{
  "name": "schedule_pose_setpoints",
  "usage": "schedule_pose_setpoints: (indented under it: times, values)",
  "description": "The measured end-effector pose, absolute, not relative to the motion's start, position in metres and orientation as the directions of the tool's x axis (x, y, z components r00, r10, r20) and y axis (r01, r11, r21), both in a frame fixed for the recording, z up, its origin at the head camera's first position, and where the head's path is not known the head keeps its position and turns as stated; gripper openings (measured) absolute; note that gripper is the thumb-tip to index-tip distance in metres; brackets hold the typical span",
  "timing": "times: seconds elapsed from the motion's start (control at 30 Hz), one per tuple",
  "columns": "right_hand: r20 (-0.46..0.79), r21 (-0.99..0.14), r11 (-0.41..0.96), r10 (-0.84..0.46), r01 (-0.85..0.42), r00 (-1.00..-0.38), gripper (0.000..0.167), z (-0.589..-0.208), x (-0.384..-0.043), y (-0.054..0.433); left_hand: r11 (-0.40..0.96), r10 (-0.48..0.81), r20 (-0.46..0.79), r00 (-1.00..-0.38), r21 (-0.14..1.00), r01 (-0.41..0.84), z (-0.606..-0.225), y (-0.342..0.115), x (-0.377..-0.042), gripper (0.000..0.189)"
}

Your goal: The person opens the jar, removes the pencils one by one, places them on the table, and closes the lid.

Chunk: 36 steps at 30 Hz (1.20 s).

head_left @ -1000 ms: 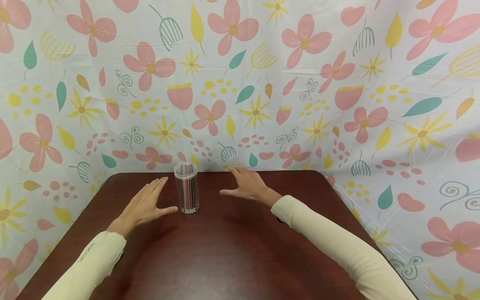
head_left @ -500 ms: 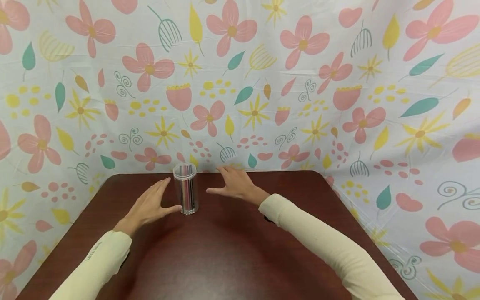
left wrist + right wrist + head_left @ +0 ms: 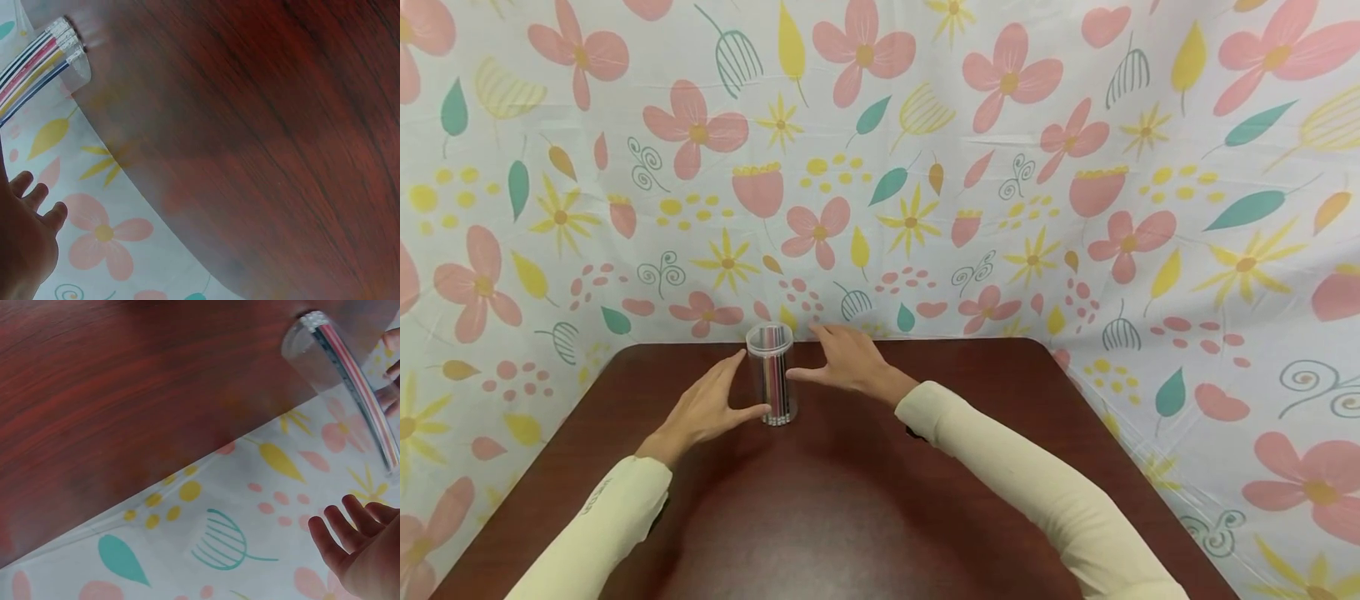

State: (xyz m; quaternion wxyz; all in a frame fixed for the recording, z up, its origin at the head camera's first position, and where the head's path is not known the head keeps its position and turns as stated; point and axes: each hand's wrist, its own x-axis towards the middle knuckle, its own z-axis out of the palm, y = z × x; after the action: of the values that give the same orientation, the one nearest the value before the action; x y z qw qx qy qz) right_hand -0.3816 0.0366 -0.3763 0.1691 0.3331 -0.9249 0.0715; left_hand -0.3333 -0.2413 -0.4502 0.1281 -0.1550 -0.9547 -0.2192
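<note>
A clear plastic canister stands upright near the table's far edge. Inside it are several slim coloured sticks that look like pencils, with pale or silvery ends at the bottom. To its left is my left hand, fingers extended and thumb spread across the canister's lower front. From the right, my right hand comes close with its thumb tip at the canister's side and its fingers spread. Whether either hand touches the wall cannot be told. The right wrist view shows the canister between both hands' fingers.
The dark wood-grain table stretches toward me with rounded far corners. Right behind its far edge hangs a white curtain printed with flowers and leaves, which also runs along the sides.
My right hand has moved left to the canister's side. My left hand has shifted slightly right, its thumb now further across the canister. The canister has stayed in place.
</note>
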Motion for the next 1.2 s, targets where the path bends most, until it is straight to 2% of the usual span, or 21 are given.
schedule_pose_setpoints:
  times: [0.6, 0.93, 1.2]
  values:
    - [0.413, -0.029, 0.745, -0.598, -0.666, -0.687, 0.097, -0.366, -0.379, 0.005, 0.822, 0.2, 0.253, -0.947, 0.483, 0.303, -0.449, -0.237, -0.334, 0.121]
    - [0.387, -0.081, 0.753, -0.58, -0.653, -0.717, 0.097, -0.367, -0.379, -0.006, 0.795, 0.192, 0.268, -0.944, 0.521, 0.31, -0.449, -0.23, -0.336, 0.116]
    - [0.425, -0.097, 0.768, -0.543, -0.633, -0.724, 0.092, -0.37, -0.381, -0.012, 0.758, 0.182, 0.296, -0.938, 0.565, 0.325, -0.451, -0.228, -0.341, 0.114]
